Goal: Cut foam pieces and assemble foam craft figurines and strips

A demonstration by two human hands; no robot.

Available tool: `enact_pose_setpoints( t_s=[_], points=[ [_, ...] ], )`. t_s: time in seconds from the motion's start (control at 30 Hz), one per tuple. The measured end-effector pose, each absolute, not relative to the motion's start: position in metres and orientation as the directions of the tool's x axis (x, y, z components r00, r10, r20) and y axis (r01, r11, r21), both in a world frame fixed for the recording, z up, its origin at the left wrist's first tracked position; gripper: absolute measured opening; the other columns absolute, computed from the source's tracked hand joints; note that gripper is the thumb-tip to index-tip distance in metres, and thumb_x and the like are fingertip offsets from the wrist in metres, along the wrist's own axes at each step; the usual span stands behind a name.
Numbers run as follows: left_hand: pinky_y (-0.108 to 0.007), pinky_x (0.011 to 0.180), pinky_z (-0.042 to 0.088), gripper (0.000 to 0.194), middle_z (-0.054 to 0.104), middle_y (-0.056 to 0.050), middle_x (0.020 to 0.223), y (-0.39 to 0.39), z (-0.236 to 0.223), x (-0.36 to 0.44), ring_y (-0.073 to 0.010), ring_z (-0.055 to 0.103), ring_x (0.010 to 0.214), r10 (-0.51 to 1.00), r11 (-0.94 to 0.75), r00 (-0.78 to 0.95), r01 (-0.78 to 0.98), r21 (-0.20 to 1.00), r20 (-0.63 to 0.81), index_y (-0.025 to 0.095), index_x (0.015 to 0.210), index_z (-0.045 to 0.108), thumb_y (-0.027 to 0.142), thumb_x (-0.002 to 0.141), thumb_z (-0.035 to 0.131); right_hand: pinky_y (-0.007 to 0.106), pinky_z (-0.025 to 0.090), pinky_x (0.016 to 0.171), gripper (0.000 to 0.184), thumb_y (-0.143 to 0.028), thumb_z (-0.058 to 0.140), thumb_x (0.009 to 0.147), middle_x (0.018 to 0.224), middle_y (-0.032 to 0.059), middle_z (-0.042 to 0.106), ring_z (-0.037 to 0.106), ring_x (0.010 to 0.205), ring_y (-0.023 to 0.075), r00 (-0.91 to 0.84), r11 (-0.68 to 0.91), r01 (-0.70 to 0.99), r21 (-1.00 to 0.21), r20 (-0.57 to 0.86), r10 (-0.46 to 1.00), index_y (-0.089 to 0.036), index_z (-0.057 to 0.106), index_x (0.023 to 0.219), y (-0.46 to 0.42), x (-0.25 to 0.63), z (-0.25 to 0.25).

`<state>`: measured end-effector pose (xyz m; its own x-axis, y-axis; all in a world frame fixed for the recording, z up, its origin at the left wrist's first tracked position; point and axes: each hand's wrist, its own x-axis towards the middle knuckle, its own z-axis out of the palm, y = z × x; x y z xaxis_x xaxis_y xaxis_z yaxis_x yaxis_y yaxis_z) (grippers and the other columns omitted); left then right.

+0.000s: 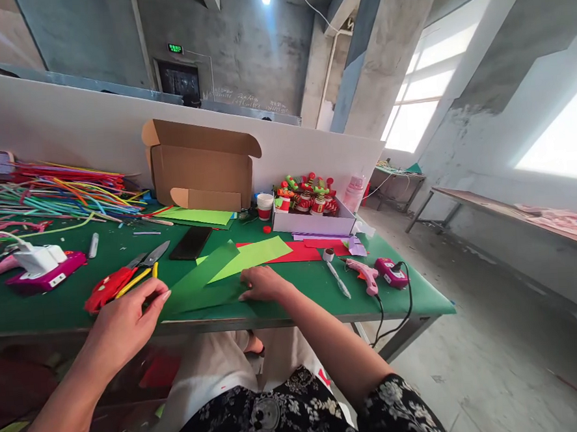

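My left hand [131, 317] is closed in a pinch at the left end of a dark green paper sheet [190, 288]. Part of that sheet slants up off the table, and its lower part stretches toward my right hand [263, 284]. With fingers bent and apart, the right hand rests palm down at the sheet's right end. A light green paper strip [256, 257] lies just behind, over a red paper strip [295, 251]. Scissors [147, 257] with red-wrapped handles and yellow-handled pliers [136, 282] sit beside my left hand.
A black phone [191, 243] lies behind the papers. Farther back stand an open cardboard box [202, 166], a paper cup [265, 206] and a white box [313, 224] of small figures. Right: a pink glue gun [365, 276] and corded purple socket [391, 271]. Left: piled pipe cleaners [57, 194].
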<state>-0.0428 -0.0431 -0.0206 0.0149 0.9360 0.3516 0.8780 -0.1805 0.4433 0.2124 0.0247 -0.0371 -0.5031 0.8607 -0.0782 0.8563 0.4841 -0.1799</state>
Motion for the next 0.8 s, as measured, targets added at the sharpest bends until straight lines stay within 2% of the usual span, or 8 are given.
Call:
enact_pose_setpoints(
  t_s=[0.13,0.23,0.37,0.5,0.57,0.67,0.73,0.8],
  points=[
    [-0.024,0.049,0.033,0.027,0.057,0.006,0.056,-0.054,-0.025,-0.040,-0.0132,0.043,0.040,0.948,-0.168,0.008,0.860,0.481,0.317,0.027,0.073,0.052,0.045,0.085,0.035,0.030,0.044,0.074,0.029,-0.038,0.075,0.080,0.104,0.0076,0.068,0.063,0.099,0.0248,-0.520,0.502,0.851,-0.152,-0.114,0.847,-0.019,0.068,0.101,0.023,0.210,-0.034],
    [-0.022,0.049,0.034,0.024,0.062,0.006,0.061,-0.063,-0.025,-0.040,-0.0114,0.045,0.040,0.937,-0.182,-0.005,0.846,0.501,0.350,0.027,0.076,0.053,0.042,0.087,0.037,0.027,0.042,0.070,0.026,-0.030,0.071,0.083,0.100,0.0060,0.070,0.063,0.093,0.0217,-0.517,0.482,0.847,-0.226,-0.133,0.846,-0.018,0.067,0.106,0.025,0.219,-0.029],
    [-0.020,0.051,0.037,0.021,0.069,0.006,0.068,-0.069,-0.027,-0.040,-0.0113,0.056,0.048,0.902,-0.250,0.018,0.835,0.489,0.431,0.027,0.079,0.056,0.039,0.088,0.042,0.025,0.043,0.071,0.021,-0.025,0.068,0.085,0.099,0.0033,0.071,0.064,0.090,0.0190,-0.342,0.322,0.934,-0.153,-0.137,0.930,-0.021,0.069,0.106,0.043,0.251,-0.016],
    [-0.021,0.049,0.036,0.022,0.068,0.006,0.065,-0.068,-0.032,-0.037,-0.0121,0.058,0.052,0.840,-0.350,0.111,0.858,0.376,0.531,0.026,0.075,0.056,0.034,0.091,0.044,0.038,0.045,0.088,0.026,-0.017,0.068,0.084,0.113,0.0166,0.068,0.061,0.108,0.0306,-0.149,0.146,0.988,-0.057,-0.047,0.988,-0.014,0.068,0.110,0.047,0.286,-0.006],
    [-0.022,0.055,0.039,0.022,0.068,0.003,0.069,-0.067,-0.033,-0.030,-0.0133,0.060,0.059,0.773,-0.406,0.177,0.876,0.261,0.609,0.024,0.074,0.056,0.027,0.093,0.045,0.046,0.042,0.096,0.032,-0.020,0.059,0.092,0.123,0.0213,0.063,0.057,0.116,0.0331,-0.096,0.103,0.992,-0.066,0.109,0.989,-0.012,0.062,0.122,0.034,0.289,-0.004],
    [-0.028,0.067,0.043,0.025,0.066,-0.003,0.073,-0.064,-0.033,-0.007,-0.0185,0.061,0.072,0.653,-0.449,0.308,0.893,0.026,0.692,0.021,0.073,0.057,0.015,0.093,0.045,0.043,0.041,0.104,0.040,-0.033,0.056,0.095,0.130,0.0157,0.061,0.055,0.121,0.0271,-0.304,0.407,0.902,-0.146,0.455,0.837,-0.017,0.056,0.132,0.003,0.271,-0.008],
    [-0.032,0.069,0.042,0.028,0.066,-0.005,0.074,-0.061,-0.034,0.014,-0.0214,0.059,0.075,0.571,-0.455,0.401,0.881,-0.130,0.716,0.020,0.071,0.058,0.011,0.093,0.045,0.046,0.031,0.114,0.050,-0.037,0.064,0.091,0.133,0.0119,0.061,0.052,0.125,0.0259,-0.517,0.644,0.762,-0.070,0.532,0.670,-0.020,0.052,0.137,-0.018,0.254,-0.017],
    [-0.034,0.070,0.042,0.027,0.068,-0.006,0.079,-0.056,-0.041,0.036,-0.0225,0.058,0.077,0.460,-0.501,0.471,0.837,-0.218,0.753,0.019,0.072,0.061,0.011,0.093,0.046,0.046,0.028,0.116,0.048,-0.033,0.065,0.091,0.128,0.0100,0.065,0.054,0.121,0.0247,-0.595,0.703,0.712,-0.002,0.530,0.604,-0.021,0.054,0.136,-0.032,0.242,-0.033]
  ],
)
